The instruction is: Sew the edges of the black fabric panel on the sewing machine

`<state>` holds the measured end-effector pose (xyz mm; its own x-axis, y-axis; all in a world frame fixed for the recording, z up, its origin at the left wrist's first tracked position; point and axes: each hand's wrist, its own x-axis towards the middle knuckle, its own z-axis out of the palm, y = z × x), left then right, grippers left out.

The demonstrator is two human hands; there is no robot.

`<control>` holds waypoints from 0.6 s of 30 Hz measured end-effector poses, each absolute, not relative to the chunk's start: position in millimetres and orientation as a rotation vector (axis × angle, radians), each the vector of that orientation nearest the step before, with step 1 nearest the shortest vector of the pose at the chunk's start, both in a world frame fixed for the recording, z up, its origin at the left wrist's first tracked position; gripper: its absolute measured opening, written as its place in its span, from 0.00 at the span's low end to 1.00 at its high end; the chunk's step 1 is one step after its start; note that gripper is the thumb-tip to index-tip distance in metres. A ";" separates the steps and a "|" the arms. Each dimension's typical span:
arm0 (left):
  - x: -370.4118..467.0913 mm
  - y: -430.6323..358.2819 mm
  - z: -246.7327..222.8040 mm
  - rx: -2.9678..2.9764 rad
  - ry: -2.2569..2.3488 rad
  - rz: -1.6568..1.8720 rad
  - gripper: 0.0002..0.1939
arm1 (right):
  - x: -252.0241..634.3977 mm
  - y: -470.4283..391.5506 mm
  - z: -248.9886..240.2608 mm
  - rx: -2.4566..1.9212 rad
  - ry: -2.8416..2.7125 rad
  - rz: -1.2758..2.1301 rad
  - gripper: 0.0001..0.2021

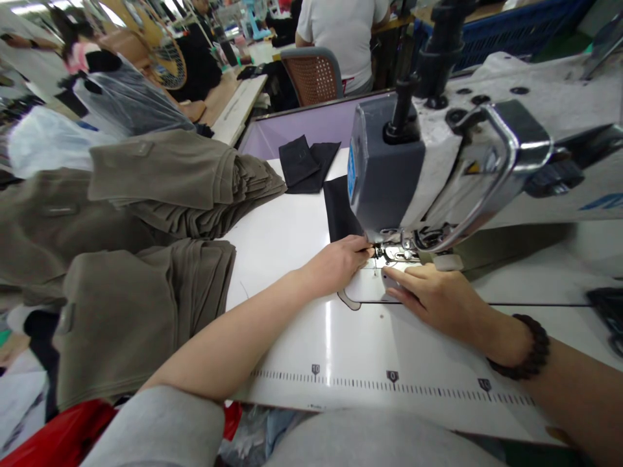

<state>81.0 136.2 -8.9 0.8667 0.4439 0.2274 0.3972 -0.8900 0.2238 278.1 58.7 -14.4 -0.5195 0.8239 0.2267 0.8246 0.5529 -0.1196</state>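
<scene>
The left hand [341, 259] reaches to the needle part of the sewing machine [438, 168]. Its fingers are pinched narrow on the near edge of a black cloth piece [341, 211], which lies flat on the white table [302, 337] and runs back behind the machine's head. The right hand [433, 295] rests flat on the metal plate [365, 288] just under the needle. Its fingers are spread a little and hold nothing.

The black piece sits right at the needle, and I cannot tell if any stitches are on it yet. More black pieces [306, 162] lie farther back on the table, untouched. Big stacks of folded brown clothes [146, 279] sit to the left, near the arm. So it looks like most of the sewing is still to do.
</scene>
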 end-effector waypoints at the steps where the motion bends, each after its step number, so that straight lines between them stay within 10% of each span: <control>1: 80.9 136.6 -9.3 2.871 0.659 0.415 0.14 | 277.9 58.8 -14.3 -1.371 -2.532 -0.007 0.14; 18: 78.7 131.3 -0.2 2.931 0.672 0.298 0.14 | 279.2 58.2 -15.1 -1.366 -2.525 0.024 0.13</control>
